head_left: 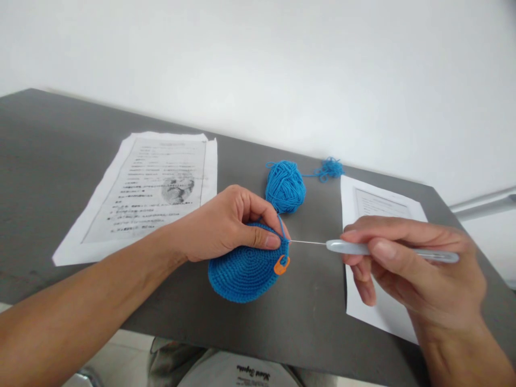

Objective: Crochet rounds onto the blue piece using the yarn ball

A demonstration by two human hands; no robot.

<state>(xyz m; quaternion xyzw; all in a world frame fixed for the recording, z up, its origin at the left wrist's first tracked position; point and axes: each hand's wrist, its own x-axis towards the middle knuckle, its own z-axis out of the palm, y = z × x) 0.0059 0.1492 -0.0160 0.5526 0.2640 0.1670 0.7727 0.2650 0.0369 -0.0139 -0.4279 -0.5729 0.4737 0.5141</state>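
A round blue crocheted piece (245, 274) is pinched at its upper right edge by my left hand (231, 223), thumb on top. My right hand (419, 263) grips the pale grey handle of a crochet hook (349, 247). The hook's thin metal shaft reaches left to the edge of the piece, beside my left fingertips; its tip is too small to make out. An orange stitch marker (281, 265) hangs at the right edge of the piece. Blue yarn runs from my left fingers up towards a blue yarn ball (285, 186) behind them.
On the grey table (306, 306), a printed sheet (100, 199) lies at left. Another sheet (379, 317) lies at right, partly under my right hand. A loose blue yarn tangle (331, 168) sits near the back edge, before a white wall (258, 70).
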